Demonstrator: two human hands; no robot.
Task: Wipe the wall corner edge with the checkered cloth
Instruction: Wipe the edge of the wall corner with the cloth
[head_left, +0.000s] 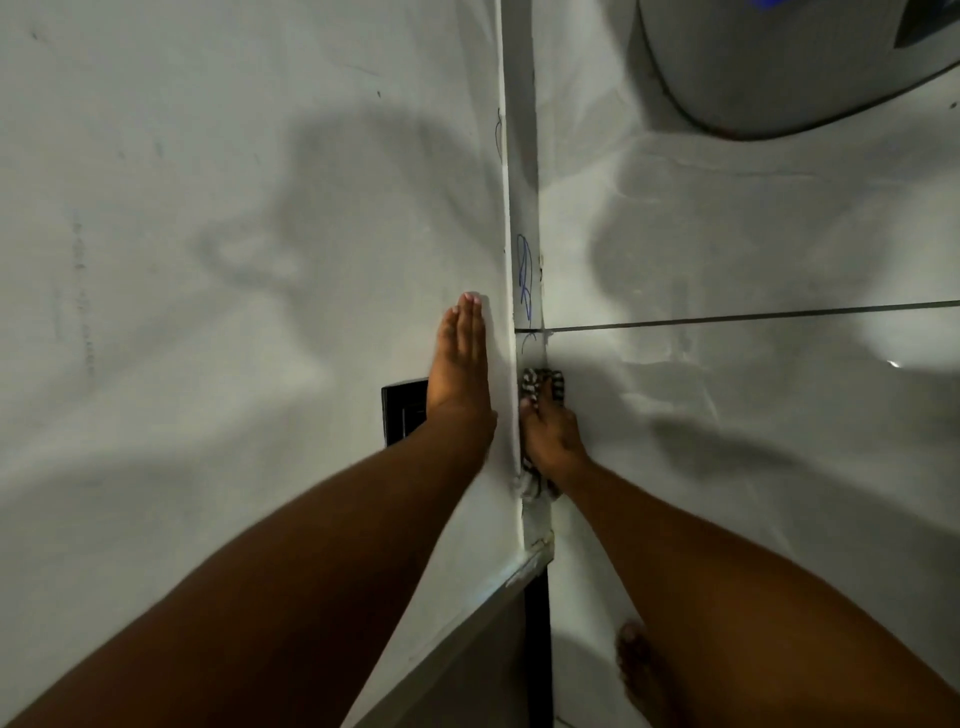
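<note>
Where blue scribbles (525, 275) run, unreadable, cloth (543, 384) presses.

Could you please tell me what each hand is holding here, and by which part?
The right hand presses the black-and-white checkered cloth by its middle; the left hand holds nothing.

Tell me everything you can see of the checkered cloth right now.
The checkered cloth is a soft black-and-white fabric, bunched up, pressed by the right hand against the wall corner edge, just below the horizontal seam and blue scribbles. One bunch shows above the fingers; a tail hangs below the wrist. Its middle is hidden under the hand.
</note>
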